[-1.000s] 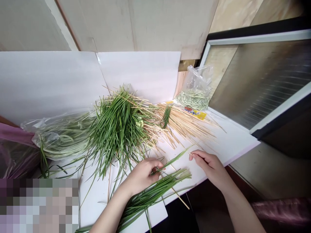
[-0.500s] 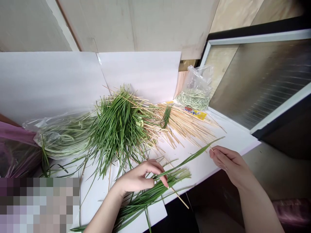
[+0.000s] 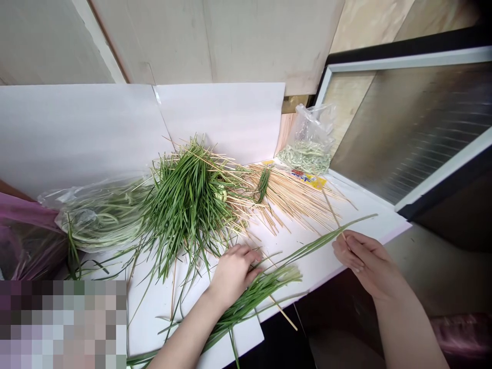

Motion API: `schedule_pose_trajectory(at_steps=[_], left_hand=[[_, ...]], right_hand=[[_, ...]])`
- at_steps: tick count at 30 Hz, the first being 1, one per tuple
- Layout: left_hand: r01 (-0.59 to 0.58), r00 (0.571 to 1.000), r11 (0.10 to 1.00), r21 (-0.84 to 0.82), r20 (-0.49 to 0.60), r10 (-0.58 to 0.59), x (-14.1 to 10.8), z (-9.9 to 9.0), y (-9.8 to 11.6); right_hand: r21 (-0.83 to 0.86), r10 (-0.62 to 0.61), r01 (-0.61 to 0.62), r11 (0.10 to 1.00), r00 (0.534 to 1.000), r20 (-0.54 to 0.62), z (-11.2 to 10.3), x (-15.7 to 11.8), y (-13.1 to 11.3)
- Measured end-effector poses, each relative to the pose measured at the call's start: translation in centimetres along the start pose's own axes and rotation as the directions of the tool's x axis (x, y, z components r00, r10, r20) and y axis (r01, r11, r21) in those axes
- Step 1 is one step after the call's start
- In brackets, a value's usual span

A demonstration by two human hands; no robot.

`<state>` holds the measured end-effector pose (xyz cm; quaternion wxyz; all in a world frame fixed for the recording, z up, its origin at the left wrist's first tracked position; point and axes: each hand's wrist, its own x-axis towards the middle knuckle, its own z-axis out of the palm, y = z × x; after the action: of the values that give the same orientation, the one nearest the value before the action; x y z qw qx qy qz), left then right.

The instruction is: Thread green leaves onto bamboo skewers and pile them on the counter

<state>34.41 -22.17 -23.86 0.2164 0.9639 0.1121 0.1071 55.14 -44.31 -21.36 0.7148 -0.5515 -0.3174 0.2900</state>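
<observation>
In my right hand (image 3: 363, 261), thumb and fingers are pinched on a thin wooden skewer (image 3: 331, 206) that points up and to the left. Long green leaves (image 3: 321, 240) meet the skewer by these fingertips. My left hand (image 3: 238, 269) is lower and further left, its fingers curled down at the near leaf bundle (image 3: 249, 305); what its fingertips hold, if anything, is hidden. A loose skewer (image 3: 282, 311) sticks out below that bundle. Behind my left hand rises a big heap of green leaves (image 3: 188, 200).
Many skewers (image 3: 295, 202) lie spread at the back right, before a clear bag of cut greens (image 3: 307, 148). Another clear bag (image 3: 103, 220) lies at the left. A framed ribbed panel (image 3: 415, 128) stands at the right, beyond the white table (image 3: 384, 220).
My left hand has moved up and right, its fingers now lower at the bundle. The skewer in my right hand now points up, and the leaves reach further right.
</observation>
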Motion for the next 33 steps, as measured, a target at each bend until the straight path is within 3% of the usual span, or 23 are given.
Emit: schedule_pose_trajectory(at_steps=[3,7,10,12,15,19,33], left_hand=[[0.007,1.0,0.999,-0.041,-0.016,-0.007,0.1,0.0,0.2],[0.092,0.99,0.916,-0.39,-0.061,-0.125,0.2,-1.0,-0.2],[0.107,0.958,0.65,-0.753,-0.096,-0.269,0.3,-2.2,-1.0],[0.066,0.934,0.467,-0.882,-0.11,-0.34,0.2,-3.0,-1.5],[0.06,0.887,0.347,-0.936,-0.11,-0.448,0.2,-3.7,-2.0],[0.052,0.841,0.308,-0.95,-0.125,-0.526,0.3,-3.7,-2.1],[0.004,0.816,0.249,-0.968,-0.141,-0.561,0.4,-3.7,-2.1]], right_hand=[[-0.042,0.035,-0.034,0.999,0.999,0.021,0.1,0.0,0.2],[-0.182,0.084,-0.074,0.981,0.995,0.05,0.0,0.0,0.1],[-0.428,0.147,-0.078,0.901,0.981,0.129,0.1,0.1,-0.1],[-0.566,0.176,-0.035,0.823,0.965,0.195,0.5,0.3,-0.1],[-0.662,0.199,0.012,0.75,0.95,0.243,1.4,0.7,0.2],[-0.704,0.236,0.027,0.71,0.933,0.273,2.2,0.9,0.9],[-0.654,0.227,0.035,0.756,0.922,0.312,3.5,0.7,1.2]])
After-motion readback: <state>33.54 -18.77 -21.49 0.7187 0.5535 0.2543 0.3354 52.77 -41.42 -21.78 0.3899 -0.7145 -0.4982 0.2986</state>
